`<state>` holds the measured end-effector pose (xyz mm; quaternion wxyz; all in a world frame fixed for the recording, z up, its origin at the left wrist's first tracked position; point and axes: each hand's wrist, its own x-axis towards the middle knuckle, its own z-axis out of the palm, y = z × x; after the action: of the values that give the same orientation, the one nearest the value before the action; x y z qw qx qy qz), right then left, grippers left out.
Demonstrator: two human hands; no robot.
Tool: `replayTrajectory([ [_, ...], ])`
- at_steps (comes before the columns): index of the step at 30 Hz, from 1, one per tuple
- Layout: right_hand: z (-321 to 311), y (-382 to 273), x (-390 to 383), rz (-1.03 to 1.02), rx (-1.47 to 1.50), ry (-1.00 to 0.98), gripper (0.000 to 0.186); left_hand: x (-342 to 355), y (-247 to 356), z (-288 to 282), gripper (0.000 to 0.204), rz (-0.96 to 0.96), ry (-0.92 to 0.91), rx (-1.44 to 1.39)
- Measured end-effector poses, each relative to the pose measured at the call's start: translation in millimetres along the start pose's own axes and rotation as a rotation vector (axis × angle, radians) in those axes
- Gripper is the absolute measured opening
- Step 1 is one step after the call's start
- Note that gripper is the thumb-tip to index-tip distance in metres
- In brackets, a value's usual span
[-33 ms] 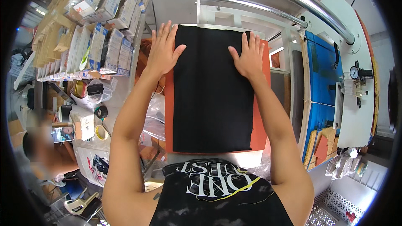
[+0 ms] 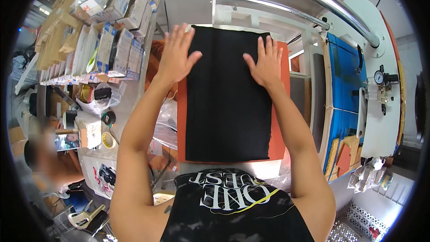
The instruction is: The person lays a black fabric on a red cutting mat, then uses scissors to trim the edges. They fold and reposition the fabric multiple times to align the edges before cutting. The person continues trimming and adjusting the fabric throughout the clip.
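A black cloth panel (image 2: 228,103) lies flat and lengthwise over an orange-red pad (image 2: 278,130), whose edges show along both sides. At the cloth's far left corner is my left hand (image 2: 179,56), open, fingers pointing away and the thumb over the black fabric. My right hand (image 2: 266,60) rests open near the far right corner, its palm down on the cloth's right edge. Neither hand grips anything. The cloth's right edge looks slightly ragged near the front.
Chrome bars (image 2: 273,2) of a machine frame cross behind the pad. To the right stand a blue panel (image 2: 345,76) and a pressure gauge (image 2: 379,78). Cardboard boxes (image 2: 121,54) and a tape roll (image 2: 108,140) are on the left, beside another person (image 2: 49,166).
The cloth's far left corner has shifted slightly to the right, and its near edge slightly away from me. My left hand has moved a little to the right.
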<state>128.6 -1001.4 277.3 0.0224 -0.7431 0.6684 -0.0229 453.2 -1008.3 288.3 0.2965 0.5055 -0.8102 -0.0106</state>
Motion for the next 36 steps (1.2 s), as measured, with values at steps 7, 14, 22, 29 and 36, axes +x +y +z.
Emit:
replayTrajectory([
  [7, -21.0, -3.0, -47.8, -0.052, 0.117, 0.192, 0.073, -49.3, 11.3, -22.0, 0.049, 0.001, -0.095, -0.010],
  [14, -9.2, 5.8, -190.2, -0.041, 0.353, 0.305, 0.049, -97.8, 36.3, -26.6, 0.022, -0.557, -0.039, -0.340],
  [22, 10.7, 5.1, -220.9, 0.151, 0.337, 0.336, 0.053, -79.1, 60.9, -9.0, 0.025, -0.704, -0.202, -0.064],
  [29, 15.4, 2.8, -221.4, 0.130, 0.247, 0.348, 0.056, -80.8, 42.2, -6.1, 0.022, -0.754, -0.234, -0.226],
  [36, -11.4, 9.5, -183.0, 0.391, 0.331, 0.292, 0.026, -90.4, 49.6, -16.9, 0.026, -0.724, -0.056, -0.307],
])
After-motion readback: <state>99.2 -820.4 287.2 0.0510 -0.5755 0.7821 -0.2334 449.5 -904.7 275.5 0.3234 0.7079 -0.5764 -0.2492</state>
